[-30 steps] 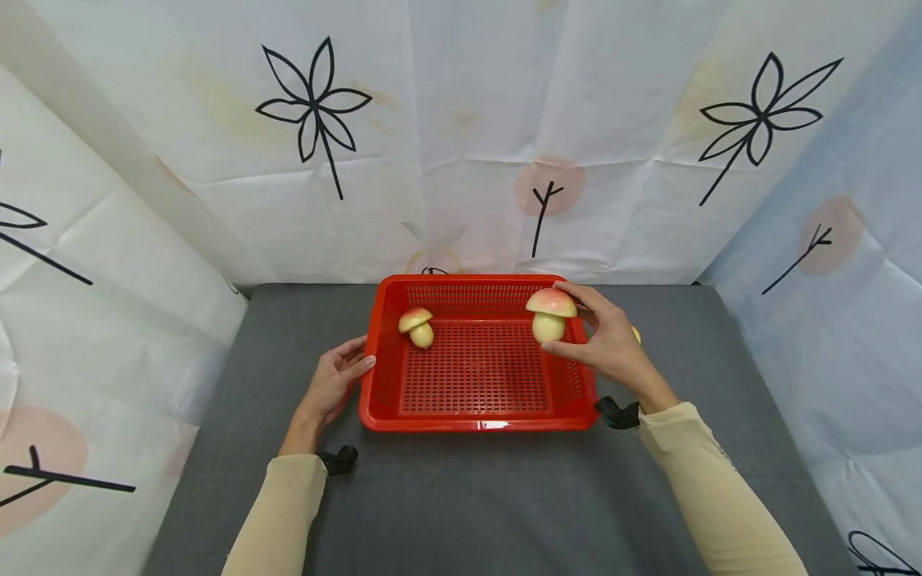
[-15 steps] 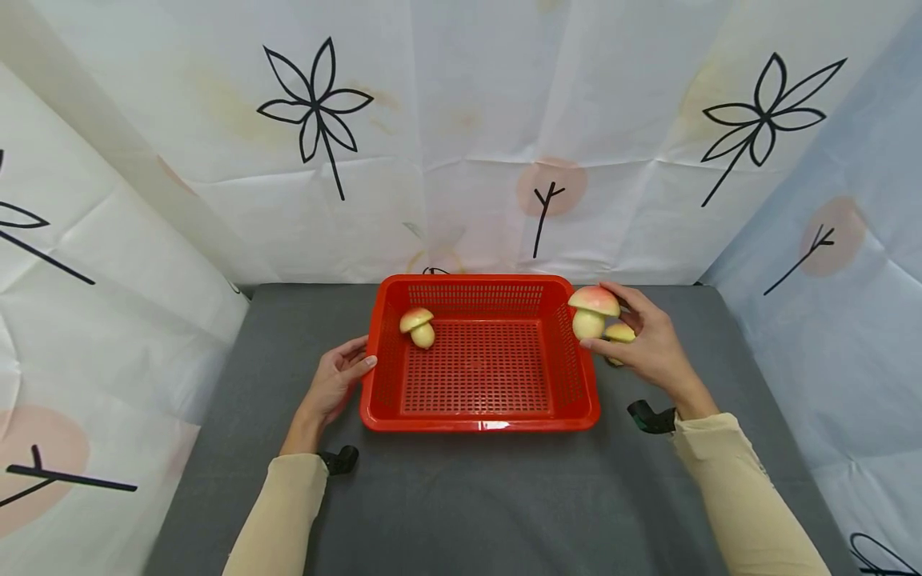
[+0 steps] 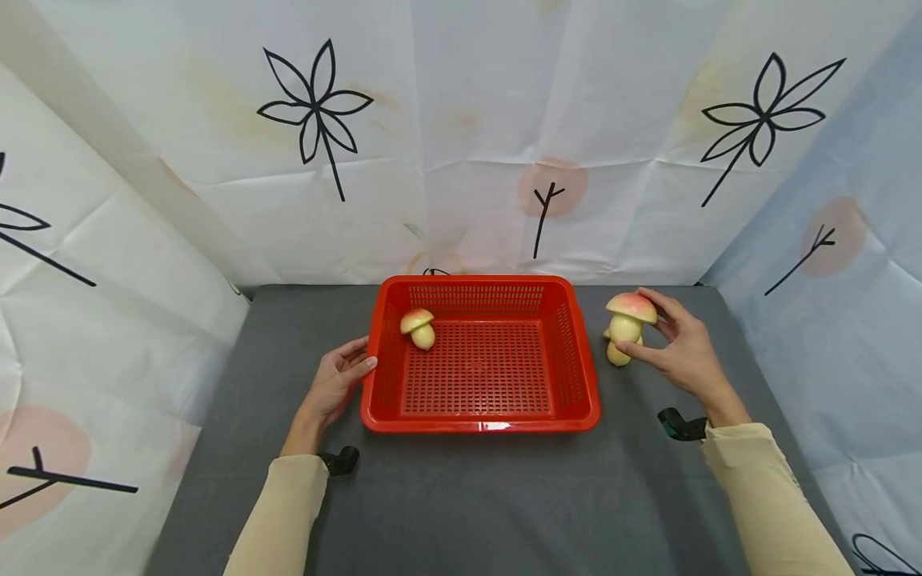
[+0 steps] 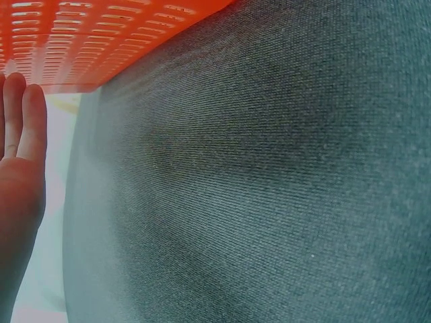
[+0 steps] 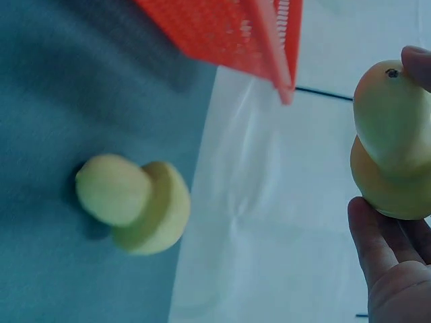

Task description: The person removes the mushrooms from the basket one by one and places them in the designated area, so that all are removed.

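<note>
Because its thumb lies on the left rim of the red plastic basket (image 3: 432, 425) with the fingers against the outer wall, your left hand (image 3: 338, 378) holds that rim lightly, presumably to steady it.

Basket, one: perforated, upright on the grey-cloth-covered desk (image 3: 468, 496), its long sides running left to right.

Small mushroom (image 3: 420, 329), one, imitation by its look: inside the basket, toward the far left corner. Cap points to your far left, stem to your near right; the long axis slants between them. The sloping wall beside it may account for the lean.

Large mushroom (image 3: 628, 317), one, pink-topped with a pale yellow stem: in your right hand, beyond the basket's right wall. Cap points up and away from you, stem down and toward you, the long axis leaning slightly. The dark-spotted stem end shows in the right wrist view.

Second mushroom (image 5: 135, 204), one, yellowish: on its side on the desk, near the basket's right side. Your head view has the held piece covering most of it; the wrist view shows the two apart. Cap points toward the far backdrop, stem toward you.

Right hand (image 3: 683, 344): part-spread, holding the large mushroom lengthwise, thumb at the stem end and fingers at the cap. Such a grip likely suits the shape, spanning both ends and leaving the sides uncovered. The hand comes in from your right.
</note>
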Demonstrator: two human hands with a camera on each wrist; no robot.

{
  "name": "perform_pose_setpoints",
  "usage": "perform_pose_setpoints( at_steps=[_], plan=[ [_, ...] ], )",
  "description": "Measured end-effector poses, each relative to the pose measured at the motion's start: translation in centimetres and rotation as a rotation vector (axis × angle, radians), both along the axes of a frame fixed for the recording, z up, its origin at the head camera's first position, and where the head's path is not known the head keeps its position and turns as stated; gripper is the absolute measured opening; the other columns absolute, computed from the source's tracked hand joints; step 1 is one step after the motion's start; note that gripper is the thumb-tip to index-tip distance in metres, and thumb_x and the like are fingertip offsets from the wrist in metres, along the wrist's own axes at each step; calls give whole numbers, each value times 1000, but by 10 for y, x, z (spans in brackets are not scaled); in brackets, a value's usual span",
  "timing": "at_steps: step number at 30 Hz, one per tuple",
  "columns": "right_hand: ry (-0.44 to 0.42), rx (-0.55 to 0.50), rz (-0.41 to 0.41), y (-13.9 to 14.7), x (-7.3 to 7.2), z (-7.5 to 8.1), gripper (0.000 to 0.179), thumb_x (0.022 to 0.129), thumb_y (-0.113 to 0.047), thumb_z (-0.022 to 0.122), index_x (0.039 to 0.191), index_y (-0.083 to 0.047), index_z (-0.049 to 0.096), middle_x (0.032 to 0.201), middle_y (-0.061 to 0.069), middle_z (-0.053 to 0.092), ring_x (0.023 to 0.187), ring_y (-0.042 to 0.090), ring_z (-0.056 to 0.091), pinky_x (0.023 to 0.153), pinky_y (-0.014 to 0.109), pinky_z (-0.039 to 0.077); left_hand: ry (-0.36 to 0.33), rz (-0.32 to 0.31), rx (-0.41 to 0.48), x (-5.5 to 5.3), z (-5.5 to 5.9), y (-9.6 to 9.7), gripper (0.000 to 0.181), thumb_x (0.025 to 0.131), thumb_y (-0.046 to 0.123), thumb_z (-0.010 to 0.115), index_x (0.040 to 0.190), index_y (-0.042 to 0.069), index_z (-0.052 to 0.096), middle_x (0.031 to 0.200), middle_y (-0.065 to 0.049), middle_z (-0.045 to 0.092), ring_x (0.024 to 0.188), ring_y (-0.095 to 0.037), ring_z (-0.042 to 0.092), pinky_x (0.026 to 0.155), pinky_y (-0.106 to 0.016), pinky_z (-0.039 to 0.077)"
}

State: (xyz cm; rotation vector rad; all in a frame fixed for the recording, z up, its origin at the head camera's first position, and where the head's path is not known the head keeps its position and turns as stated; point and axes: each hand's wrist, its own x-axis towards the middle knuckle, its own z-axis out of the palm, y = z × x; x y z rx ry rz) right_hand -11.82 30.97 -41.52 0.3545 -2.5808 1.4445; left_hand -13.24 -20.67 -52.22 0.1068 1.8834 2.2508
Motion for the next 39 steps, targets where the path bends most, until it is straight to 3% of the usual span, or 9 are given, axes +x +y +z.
perform_pose_setpoints(
  at_steps=[8, 12, 17, 24, 26, 28, 31, 39],
  plan=[
    [-64, 28, -79, 23, 0, -9, 86, 80, 3, 83, 154, 1, 38, 147, 24, 42, 123, -3, 44, 96, 5, 39, 6, -1, -6, -1, -3, -1, 58, 98, 1, 65, 148, -13, 37, 131, -11, 60, 111, -13, 64, 92, -28, 56],
    [-107, 57, -108, 36, -1, -17, 89, 82, 2, 82, 156, 0, 33, 150, 27, 38, 134, 17, 45, 93, 2, 39, 8, -1, -5, -1, -3, -1, 58, 98, 0, 64, 147, -14, 37, 131, -11, 60, 111, -13, 63, 92, -27, 55],
    [-154, 71, -129, 50, -3, -30, 91, 85, -1, 81, 158, 2, 27, 154, 31, 31, 140, 46, 36, 88, 0, 38, 4, 4, -2, -1, -1, -1, 57, 98, 0, 64, 148, -13, 38, 134, -18, 57, 111, -13, 63, 92, -27, 55],
    [-206, 115, -151, 65, -3, -45, 89, 88, -8, 80, 157, 6, 25, 153, 35, 30, 137, 55, 34, 87, -1, 38, -2, 7, -16, -2, -1, 1, 57, 98, 0, 63, 148, -13, 38, 138, -26, 52, 113, -16, 62, 92, -26, 55],
    [-227, 130, -160, 68, -4, -49, 89, 89, -9, 79, 157, 6, 25, 153, 35, 29, 137, 55, 34, 98, 12, 45, -6, 7, -17, -2, -1, 1, 57, 98, 0, 64, 148, -12, 38, 140, -28, 51, 113, -16, 62, 93, -27, 55],
    [-249, 143, -169, 71, -6, -54, 89, 90, -10, 78, 157, 6, 24, 153, 36, 29, 136, 56, 36, 104, 34, 47, -6, 8, -20, -1, 0, 1, 57, 98, 1, 64, 148, -12, 38, 141, -29, 50, 114, -17, 62, 93, -27, 55],
    [-281, 158, -176, 75, -9, -61, 89, 90, -11, 78, 157, 7, 22, 152, 39, 29, 135, 57, 36, 100, 61, 41, -8, 9, -16, -1, 1, 1, 57, 98, 1, 64, 148, -12, 39, 141, -28, 50, 114, -16, 62, 93, -27, 55],
    [-334, 217, -190, 84, -20, -82, 90, 91, -15, 78, 157, 9, 20, 150, 43, 28, 131, 61, 36, 99, 68, 39, -3, 9, -10, 0, 2, 2, 56, 98, -1, 63, 147, -12, 39, 138, -25, 52, 112, -13, 62, 92, -27, 55]
  ],
)
